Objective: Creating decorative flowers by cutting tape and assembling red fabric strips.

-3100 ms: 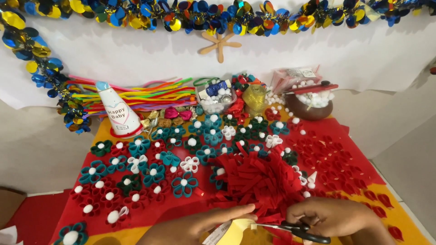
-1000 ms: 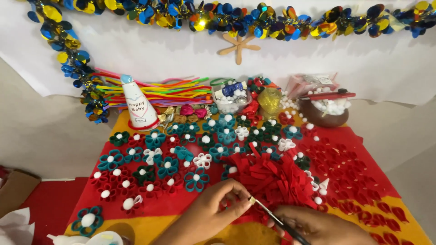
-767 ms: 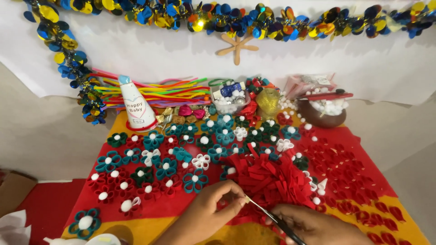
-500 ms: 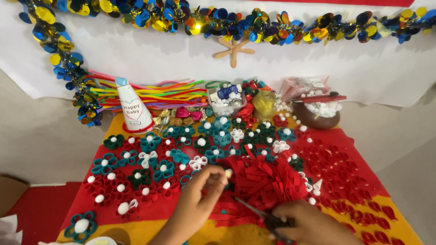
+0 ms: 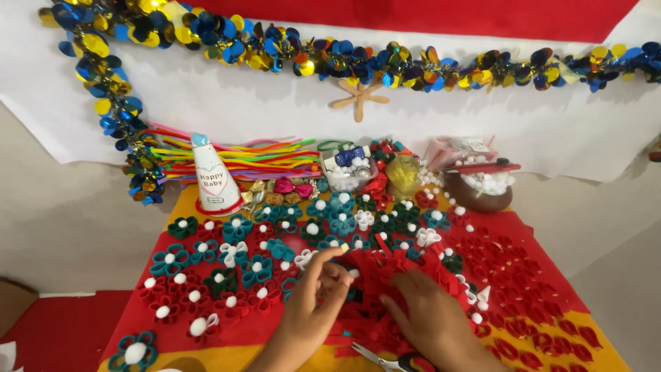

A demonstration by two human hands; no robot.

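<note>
Red felt surface [image 5: 523, 234]: left hand [image 5: 313, 303] pinches a small white bead [image 5: 343, 248]; right hand [image 5: 430, 313] presses open-palmed on red paper flowers [image 5: 392, 269].

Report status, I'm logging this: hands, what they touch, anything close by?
Left hand pinching a small white bead. Right hand flat on the red frilly piece. Scissors lying just below the hands.

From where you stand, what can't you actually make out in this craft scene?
- Scissors: the head view's bottom edge cuts off the handles.
- Red paper piece: the right hand covers part of it, so its full shape is hidden.
- Left hand: the small pale bit at its fingertips is too small to identify.
- Brown bowl: its white contents are too small to tell apart.
- Clear box: contents are a blurred jumble.
</note>
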